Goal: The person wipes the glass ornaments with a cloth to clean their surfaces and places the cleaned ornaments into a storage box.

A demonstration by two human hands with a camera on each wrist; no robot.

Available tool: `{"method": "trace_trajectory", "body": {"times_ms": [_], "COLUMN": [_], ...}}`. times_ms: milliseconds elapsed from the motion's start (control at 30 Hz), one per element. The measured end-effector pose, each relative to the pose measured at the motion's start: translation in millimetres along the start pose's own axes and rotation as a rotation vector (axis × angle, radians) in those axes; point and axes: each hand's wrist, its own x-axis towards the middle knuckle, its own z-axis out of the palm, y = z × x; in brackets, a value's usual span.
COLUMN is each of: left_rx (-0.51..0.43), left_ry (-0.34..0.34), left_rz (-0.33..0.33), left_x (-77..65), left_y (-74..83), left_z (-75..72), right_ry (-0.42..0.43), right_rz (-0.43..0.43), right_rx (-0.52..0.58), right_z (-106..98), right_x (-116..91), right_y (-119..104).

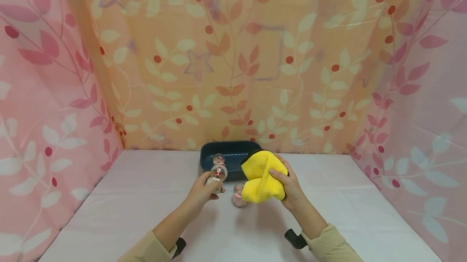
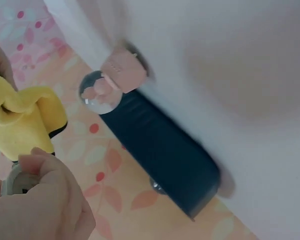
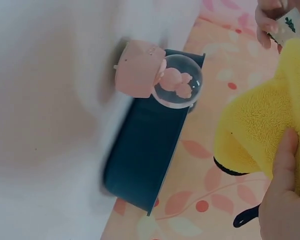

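In my left hand (image 1: 205, 189) I grip a small snow globe (image 1: 219, 173) by its white base, with a red and white figure inside the ball. My right hand (image 1: 292, 183) holds a bunched yellow cloth (image 1: 264, 177) with a dark edge, thumb pressed on its front. Between the hands a pink snow globe (image 1: 239, 196) stands on the table; the right wrist view shows its pink base (image 3: 137, 69) and a pink figure in the ball. Another snow globe (image 1: 219, 159) is in the dark blue bin (image 1: 230, 145), partly hidden behind the held one.
The white-covered table (image 1: 146, 197) runs back to an orange patterned curtain (image 1: 233, 71), with pink patterned curtains (image 1: 47, 104) at both sides. The bin stands near the table's back edge. Black straps (image 1: 295, 238) show by both wrists.
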Motion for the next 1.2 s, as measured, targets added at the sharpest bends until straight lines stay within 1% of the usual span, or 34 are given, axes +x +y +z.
{"method": "trace_trajectory", "body": {"times_ms": [100,167,300,367,433,567,700,867,933,1067,1200], "left_rx": [0.047,0.076,0.138,0.171,0.196,0.238,0.254,0.227,0.212,0.199,0.193], "left_ry": [-0.013,-0.034,-0.072,-0.078,-0.079,-0.084,-0.11,-0.145,-0.157,-0.176,-0.186], "left_rz": [-0.002,-0.024,-0.087,-0.105,-0.107,-0.074,-0.042,-0.028,-0.021,0.003,0.022], "left_x": [-0.2,-0.6,-0.7,-0.6,-0.5,-0.4,0.1,3.2,5.2,7.8,8.4], "left_y": [5.8,9.9,16.9,20.1,22.9,27.0,29.5,32.3,33.5,36.1,36.3], "left_z": [1.3,2.5,5.8,7.9,9.8,11.8,11.7,12.4,12.8,12.7,12.1], "right_ry": [0.007,0.004,-0.002,-0.007,-0.016,-0.043,-0.067,-0.092,-0.112,-0.17,-0.231], "right_rz": [-0.001,-0.001,-0.006,-0.009,-0.012,-0.037,-0.074,-0.123,-0.159,-0.222,-0.264], "right_rx": [0.011,0.016,0.02,0.018,0.018,0.009,-0.01,-0.024,-0.034,-0.054,-0.118], "right_z": [1.7,2.9,5.2,6.2,7.0,9.1,11.9,16.2,18.5,23.5,29.6], "right_x": [0.4,0.7,1.4,1.8,2.0,2.3,2.5,3.0,3.0,4.4,5.6], "right_y": [-0.9,-1.7,-2.7,-3.1,-3.5,-5.0,-7.5,-10.1,-11.1,-11.2,-9.6]}}
